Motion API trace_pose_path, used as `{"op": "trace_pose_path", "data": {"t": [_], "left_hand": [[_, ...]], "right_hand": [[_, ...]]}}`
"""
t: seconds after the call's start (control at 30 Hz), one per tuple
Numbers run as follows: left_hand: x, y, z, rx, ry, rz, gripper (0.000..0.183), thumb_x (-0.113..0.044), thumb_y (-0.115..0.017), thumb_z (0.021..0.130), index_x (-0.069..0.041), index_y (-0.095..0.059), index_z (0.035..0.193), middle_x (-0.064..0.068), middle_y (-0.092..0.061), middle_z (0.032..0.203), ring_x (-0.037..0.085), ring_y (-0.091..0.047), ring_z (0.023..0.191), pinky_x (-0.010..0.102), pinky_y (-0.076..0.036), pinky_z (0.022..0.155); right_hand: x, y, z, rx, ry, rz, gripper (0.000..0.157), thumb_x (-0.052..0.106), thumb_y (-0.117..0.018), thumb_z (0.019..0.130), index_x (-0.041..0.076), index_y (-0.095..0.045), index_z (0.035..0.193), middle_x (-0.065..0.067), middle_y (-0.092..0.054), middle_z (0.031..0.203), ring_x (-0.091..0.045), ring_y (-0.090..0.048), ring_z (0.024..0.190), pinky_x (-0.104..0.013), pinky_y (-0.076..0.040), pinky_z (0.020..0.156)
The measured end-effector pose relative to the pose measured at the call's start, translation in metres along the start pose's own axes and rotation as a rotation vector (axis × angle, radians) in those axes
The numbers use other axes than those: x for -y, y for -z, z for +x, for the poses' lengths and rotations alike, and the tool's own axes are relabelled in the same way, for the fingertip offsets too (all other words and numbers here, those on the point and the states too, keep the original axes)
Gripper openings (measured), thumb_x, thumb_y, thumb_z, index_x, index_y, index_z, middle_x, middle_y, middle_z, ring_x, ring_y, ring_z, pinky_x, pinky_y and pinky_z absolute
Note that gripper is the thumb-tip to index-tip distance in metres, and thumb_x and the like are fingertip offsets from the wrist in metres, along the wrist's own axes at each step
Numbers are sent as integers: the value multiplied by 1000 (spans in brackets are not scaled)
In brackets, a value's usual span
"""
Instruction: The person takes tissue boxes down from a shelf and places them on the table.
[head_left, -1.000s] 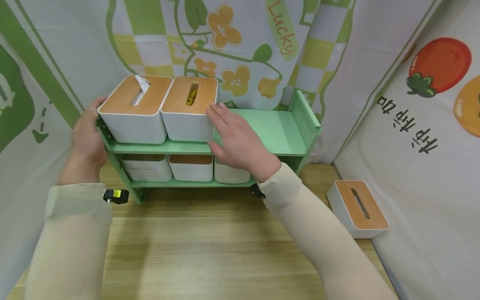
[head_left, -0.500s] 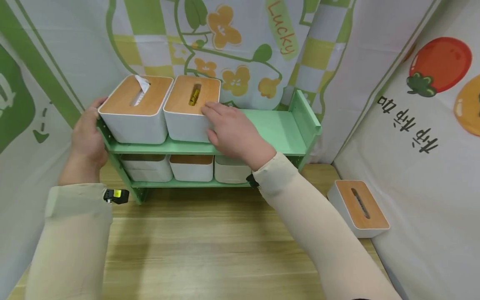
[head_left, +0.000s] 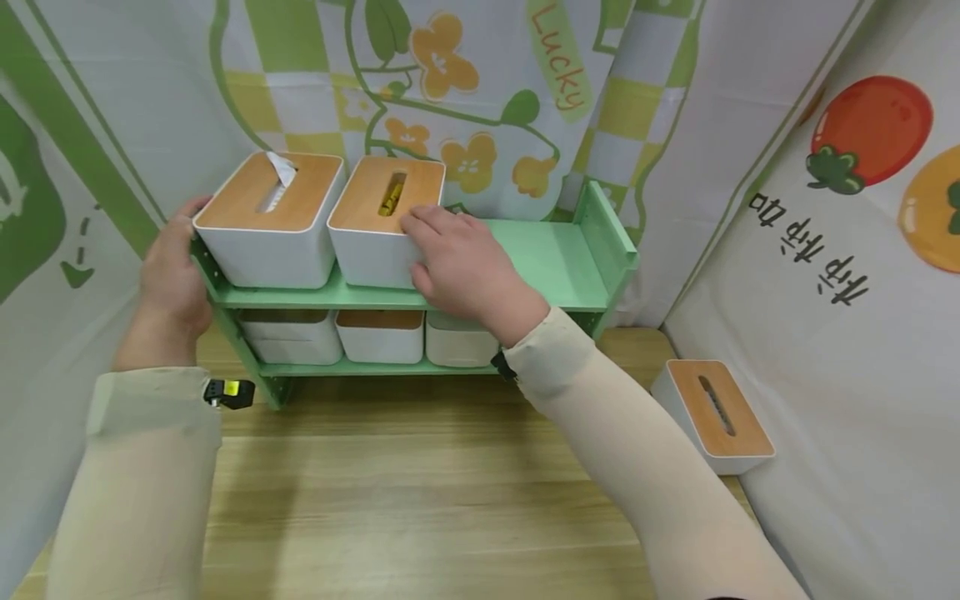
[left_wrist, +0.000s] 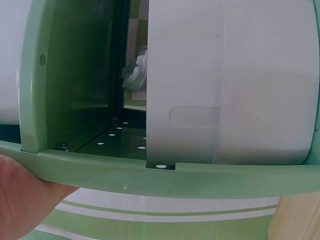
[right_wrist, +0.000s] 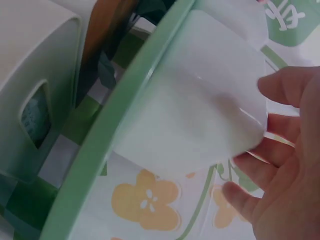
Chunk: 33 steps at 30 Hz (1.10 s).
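Note:
A green two-tier shelf [head_left: 555, 258] stands against the curtain. On its upper tier, two white tissue boxes with wooden lids sit side by side with a narrow gap. The left tissue box [head_left: 262, 250] has a tissue poking out; the right tissue box [head_left: 371, 250] shows something yellow in its slot. My right hand [head_left: 468, 258] holds that box's front right corner, fingers over the lid edge and thumb near the front in the right wrist view. My left hand [head_left: 174, 279] grips the shelf's left side panel; its fingertips are partly hidden behind it.
Several white boxes, such as the middle lower box [head_left: 381, 340], line the lower tier. Another wooden-lidded tissue box [head_left: 716, 412] rests on the wooden table [head_left: 420, 492] at the right. A printed curtain [head_left: 487, 50] hangs behind the shelf.
My right hand has gone from straight fingers at the right tissue box's side to holding its corner. That box has shifted slightly right, widening the gap. My left hand stays put.

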<state>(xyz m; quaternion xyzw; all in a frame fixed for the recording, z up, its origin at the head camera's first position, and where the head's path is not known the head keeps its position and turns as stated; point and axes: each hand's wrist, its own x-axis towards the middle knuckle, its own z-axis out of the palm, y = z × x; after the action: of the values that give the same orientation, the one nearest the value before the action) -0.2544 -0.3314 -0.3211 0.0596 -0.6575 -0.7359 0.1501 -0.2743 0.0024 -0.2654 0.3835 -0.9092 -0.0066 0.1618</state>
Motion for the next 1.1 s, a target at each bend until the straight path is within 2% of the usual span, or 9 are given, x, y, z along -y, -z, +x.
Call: {"op": "trace_pose_path", "data": {"t": [0.1,0.2,0.37,0.5,0.73,1.0,1.1], "left_hand": [[2,2,0,-14,3,-21,46,-39,-29,107,-34,-43,151,-7,-26,159,20,-20,144,39,-15,117],[3,3,1,-30,-11,-35,46,-38,-29,107,-33,-45,150,-7,-27,159,19,-20,143,37,-15,117],[4,2,1,-42,-16,-19,46,-37,-30,107,-33,-45,150,-7,-28,158,19,-20,143,37,-13,117],[4,2,1,-38,-4,-17,46,-37,-30,107,-34,-45,150,-7,-27,158,19,-20,143,39,-13,117],[2,2,1,-40,-15,-29,45,-35,-31,107,-32,-46,150,-7,-28,158,17,-21,143,35,-14,117],[2,-1,2,-24,-17,-18,46,-35,-29,107,-32,-45,150,-6,-28,158,18,-20,143,37,-12,117],[2,-1,2,-25,-15,-15,46,-35,-28,107,-33,-45,150,-7,-27,158,18,-19,143,37,-11,117]], "right_hand": [[5,-2,5,35,-1,-23,57,32,-45,103,15,-34,156,-4,-31,160,-18,-23,146,-43,-20,116],[9,-4,10,61,6,-45,57,34,-42,104,19,-31,158,-1,-28,161,-16,-19,147,-44,-18,117],[9,-2,9,59,-24,-53,53,34,-47,102,23,-38,154,0,-35,156,-15,-26,143,-45,-24,114],[11,1,7,79,-54,-64,51,34,-46,102,24,-40,152,1,-36,154,-14,-28,142,-46,-24,114],[18,-1,10,105,-68,-50,59,35,-43,103,29,-25,159,-7,-25,161,-21,-16,148,-46,-9,118],[17,-3,5,72,-94,-73,58,32,-47,100,30,-31,156,-11,-33,155,-24,-27,144,-45,-16,117],[19,-1,6,53,-94,-50,61,33,-48,99,33,-28,157,-15,-34,154,-27,-27,143,-45,-16,117]]}}
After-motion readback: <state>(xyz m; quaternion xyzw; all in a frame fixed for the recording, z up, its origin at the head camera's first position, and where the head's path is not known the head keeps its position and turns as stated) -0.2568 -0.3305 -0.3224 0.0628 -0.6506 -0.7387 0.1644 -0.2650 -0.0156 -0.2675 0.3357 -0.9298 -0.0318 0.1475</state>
